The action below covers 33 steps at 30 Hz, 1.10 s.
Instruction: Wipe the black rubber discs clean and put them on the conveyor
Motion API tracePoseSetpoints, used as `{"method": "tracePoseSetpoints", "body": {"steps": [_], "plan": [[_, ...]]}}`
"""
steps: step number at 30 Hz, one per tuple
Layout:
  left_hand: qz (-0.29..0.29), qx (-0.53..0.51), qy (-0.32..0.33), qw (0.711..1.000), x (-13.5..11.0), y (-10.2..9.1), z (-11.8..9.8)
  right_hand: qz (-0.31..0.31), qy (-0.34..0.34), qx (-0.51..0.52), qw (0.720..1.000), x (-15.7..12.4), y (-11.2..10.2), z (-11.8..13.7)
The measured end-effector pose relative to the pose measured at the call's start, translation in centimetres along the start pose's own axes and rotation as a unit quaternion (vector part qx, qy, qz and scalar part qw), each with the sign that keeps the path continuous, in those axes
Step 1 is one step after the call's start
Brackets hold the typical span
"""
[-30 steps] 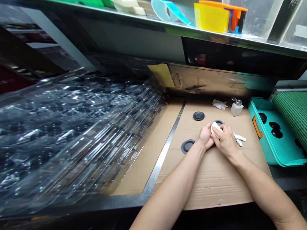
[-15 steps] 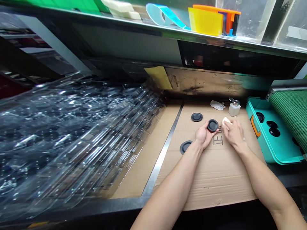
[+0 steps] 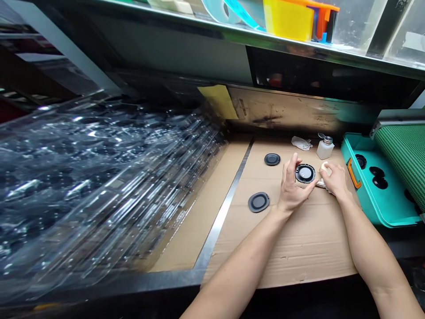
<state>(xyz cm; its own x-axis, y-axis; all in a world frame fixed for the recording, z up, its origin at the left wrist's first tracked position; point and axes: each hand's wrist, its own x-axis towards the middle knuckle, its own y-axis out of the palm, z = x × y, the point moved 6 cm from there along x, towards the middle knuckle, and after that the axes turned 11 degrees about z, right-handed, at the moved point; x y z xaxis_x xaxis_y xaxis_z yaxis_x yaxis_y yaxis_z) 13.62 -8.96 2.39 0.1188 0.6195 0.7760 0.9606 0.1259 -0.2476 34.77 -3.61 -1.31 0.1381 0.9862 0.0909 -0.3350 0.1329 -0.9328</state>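
Observation:
My left hand [image 3: 292, 188] grips a round black part [image 3: 305, 173] by its edges, between thumb and fingers. The face turned up has a pale grey centre inside a black ring. To its right, my right hand [image 3: 334, 179] pinches a small white wad of cloth or tissue [image 3: 324, 167], and some of it hangs below the fingers. Two more black discs lie flat on the cardboard [image 3: 285, 248]: the farther disc [image 3: 272, 159] and the nearer disc [image 3: 259, 202], both left of my left hand.
Stacked clear plastic trays [image 3: 109, 186] fill the left. A white pump bottle [image 3: 325, 148] with its lid up stands near a crumpled tissue [image 3: 301, 143]. On the right, a teal bin [image 3: 392, 212] holds several black parts beside a green conveyor belt [image 3: 405, 150]. A shelf [image 3: 212, 37] crosses above.
My left hand has turned the black part over, so its grey-centred face now shows. My right hand has shifted slightly right with the white wad.

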Motion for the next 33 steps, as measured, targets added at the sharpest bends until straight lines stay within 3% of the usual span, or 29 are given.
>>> {"method": "tracePoseSetpoints", "body": {"steps": [5,10,14,16,18,21,24,27,30,33], "plan": [[0.001,-0.006,0.002,1.000,-0.1,0.0,0.0,-0.001,-0.003,0.011,1.000,-0.2,-0.3,0.3],[0.037,-0.049,-0.066,0.996,0.2,0.0,0.5,0.060,-0.029,0.084,0.994,-0.5,-0.1,1.4],[0.052,-0.063,-0.118,0.990,0.7,-0.1,1.2,-0.009,-0.030,0.052,0.998,0.0,-0.5,0.6],[0.060,-0.091,-0.173,0.979,1.0,-0.5,1.8,-0.028,-0.012,0.038,0.999,0.4,-0.6,-0.3],[0.054,-0.097,-0.229,0.967,1.1,-1.7,2.3,-0.025,0.006,0.046,0.999,0.8,-0.4,-1.1],[0.019,-0.039,-0.276,0.960,0.6,-5.6,2.5,-0.024,0.015,0.053,0.998,0.9,-0.4,-1.5],[0.012,0.039,-0.336,0.941,-1.5,-10.0,3.0,-0.020,0.015,0.050,0.998,0.7,-0.3,-1.3],[0.046,0.114,-0.402,0.907,-4.5,-13.1,3.9,-0.012,0.019,0.048,0.999,0.6,0.0,-1.2],[0.093,0.190,-0.431,0.877,-6.8,-13.9,4.7,-0.017,0.020,0.049,0.998,0.5,0.2,-1.2],[0.121,0.266,-0.412,0.863,-7.4,-13.1,5.1,-0.018,0.022,0.050,0.998,0.5,0.2,-1.2]]}}
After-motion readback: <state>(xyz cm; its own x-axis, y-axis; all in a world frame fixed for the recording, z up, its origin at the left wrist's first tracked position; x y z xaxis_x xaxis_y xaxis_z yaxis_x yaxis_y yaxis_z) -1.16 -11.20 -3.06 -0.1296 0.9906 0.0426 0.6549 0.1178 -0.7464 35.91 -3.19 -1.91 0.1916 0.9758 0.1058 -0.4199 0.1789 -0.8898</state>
